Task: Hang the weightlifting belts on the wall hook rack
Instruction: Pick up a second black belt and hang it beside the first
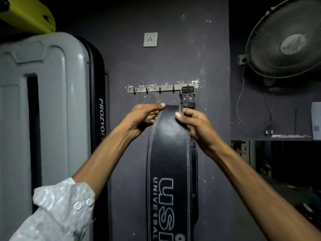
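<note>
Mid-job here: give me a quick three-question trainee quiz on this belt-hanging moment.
1. True or false: both the left hand and right hand grip the belt.
2. The buckle is hooked at which end of the hook rack: A left, B middle, C right?
3. What hangs on the wall at upper right?

Key: 1 true; 2 C; 3 a fan.

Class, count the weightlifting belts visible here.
2: one belt held in both hands below the rack; another hangs by its buckle from the rack's right end, mostly hidden behind.
</note>
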A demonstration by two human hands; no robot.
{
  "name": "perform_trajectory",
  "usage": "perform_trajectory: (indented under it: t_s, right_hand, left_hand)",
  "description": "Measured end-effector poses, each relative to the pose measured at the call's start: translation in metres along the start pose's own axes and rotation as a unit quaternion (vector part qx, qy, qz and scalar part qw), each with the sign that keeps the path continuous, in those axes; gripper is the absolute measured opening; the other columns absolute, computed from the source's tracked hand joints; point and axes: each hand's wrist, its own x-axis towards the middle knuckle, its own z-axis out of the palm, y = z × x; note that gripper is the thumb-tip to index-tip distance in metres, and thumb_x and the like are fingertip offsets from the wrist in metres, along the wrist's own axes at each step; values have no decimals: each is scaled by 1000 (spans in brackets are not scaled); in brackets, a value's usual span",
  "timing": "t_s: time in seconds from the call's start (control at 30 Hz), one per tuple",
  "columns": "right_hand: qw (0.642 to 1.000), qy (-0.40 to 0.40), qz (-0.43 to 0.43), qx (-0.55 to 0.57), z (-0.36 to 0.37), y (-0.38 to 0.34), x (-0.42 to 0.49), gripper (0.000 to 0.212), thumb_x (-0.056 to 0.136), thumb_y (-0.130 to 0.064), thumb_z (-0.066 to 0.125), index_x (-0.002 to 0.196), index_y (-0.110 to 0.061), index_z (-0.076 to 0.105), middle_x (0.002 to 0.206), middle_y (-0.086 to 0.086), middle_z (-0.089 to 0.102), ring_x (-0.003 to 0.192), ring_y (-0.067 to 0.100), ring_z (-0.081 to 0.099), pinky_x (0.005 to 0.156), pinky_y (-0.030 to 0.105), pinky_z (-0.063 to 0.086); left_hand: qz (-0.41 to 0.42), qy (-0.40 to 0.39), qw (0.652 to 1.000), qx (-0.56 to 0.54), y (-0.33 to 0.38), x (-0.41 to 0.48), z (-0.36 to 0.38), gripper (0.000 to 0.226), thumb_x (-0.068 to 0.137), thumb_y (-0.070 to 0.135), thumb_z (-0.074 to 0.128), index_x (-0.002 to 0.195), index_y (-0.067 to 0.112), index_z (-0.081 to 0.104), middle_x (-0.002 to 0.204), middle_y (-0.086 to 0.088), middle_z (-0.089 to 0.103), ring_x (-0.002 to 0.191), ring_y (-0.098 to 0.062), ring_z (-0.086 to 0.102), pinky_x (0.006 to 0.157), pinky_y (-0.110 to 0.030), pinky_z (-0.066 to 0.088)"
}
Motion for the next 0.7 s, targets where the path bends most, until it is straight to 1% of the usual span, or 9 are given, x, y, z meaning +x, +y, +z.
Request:
perform_trajectory:
  t_s: [0.07, 0.13, 0.23, 0.27, 0.37, 0.47, 0.53, 0.6, 0.7]
  right_hand:
    - [997, 2, 71, 9, -14, 0, 7, 35, 93, -52, 60, 78, -21, 65, 63, -2, 52, 49, 10, 45, 49, 23, 31]
    - [990, 20, 136, 10, -23, 1, 16, 50, 94, -63, 49, 75, -19, 64, 55, -5, 54, 42, 8, 44, 45, 23, 30]
    - [982, 56, 171, 55, -26, 9, 34, 50, 97, -54, 50, 67, -18, 64, 52, -5, 58, 38, 7, 50, 41, 20, 37]
    - [979, 77, 169, 79, -25, 12, 41, 44, 99, -45, 52, 67, -18, 64, 56, -4, 59, 37, 5, 51, 38, 18, 38]
    - [974, 124, 141, 127, -22, 22, 60, 12, 99, -20, 55, 98, -10, 60, 72, 2, 59, 43, 7, 57, 40, 18, 44]
    - [985, 133, 99, 56, -16, 39, 67, 8, 97, -10, 55, 99, -10, 63, 74, 4, 62, 53, 10, 58, 45, 18, 47]
    - [991, 116, 54, -25, -10, 51, 66, 13, 97, -6, 54, 93, -10, 66, 71, -1, 64, 52, 6, 58, 46, 19, 44]
    - [993, 90, 20, -69, -2, 61, 65, 16, 99, -4, 52, 102, -5, 69, 74, -2, 68, 55, 6, 60, 48, 21, 44]
    - [994, 69, -4, -82, 6, 75, 68, 18, 100, -1, 51, 103, -10, 66, 65, -11, 68, 55, 1, 60, 50, 16, 44]
  left_hand:
    - [36, 8, 999, 6, -13, 4, 6, 22, 83, 12, 75, 102, 1, 70, 68, -2, 57, 52, -6, 48, 46, -13, 39]
    - [66, 7, 998, 8, -26, 4, 10, 20, 82, 9, 75, 101, 3, 68, 64, 0, 56, 49, -4, 47, 44, -13, 37]
    - [93, -6, 995, 29, -39, -2, 14, 19, 84, 4, 72, 100, 5, 63, 70, -4, 57, 50, -8, 44, 45, -15, 35]
    - [100, -13, 994, 37, -44, -2, 13, 19, 84, 2, 71, 100, 5, 61, 67, -3, 56, 46, -8, 42, 44, -16, 35]
    - [75, -38, 995, 48, -56, 2, 5, 18, 80, 4, 70, 95, 6, 59, 59, 0, 58, 42, -9, 46, 43, -19, 37]
    - [32, -40, 997, 63, -63, 19, -9, 9, 90, 22, 67, 90, 14, 64, 69, 3, 64, 51, -15, 54, 44, -18, 39]
    - [14, -28, 995, 90, -62, 37, -17, 26, 93, 42, 62, 84, 19, 69, 73, 5, 66, 53, -13, 56, 47, -19, 41]
    - [-5, -21, 993, 112, -58, 57, -21, 40, 91, 56, 57, 79, 20, 69, 68, 7, 65, 57, -10, 58, 53, -21, 46]
    - [-21, -16, 997, 68, -53, 87, -30, 40, 93, 55, 54, 80, 20, 67, 63, 8, 68, 57, -6, 65, 54, -19, 54]
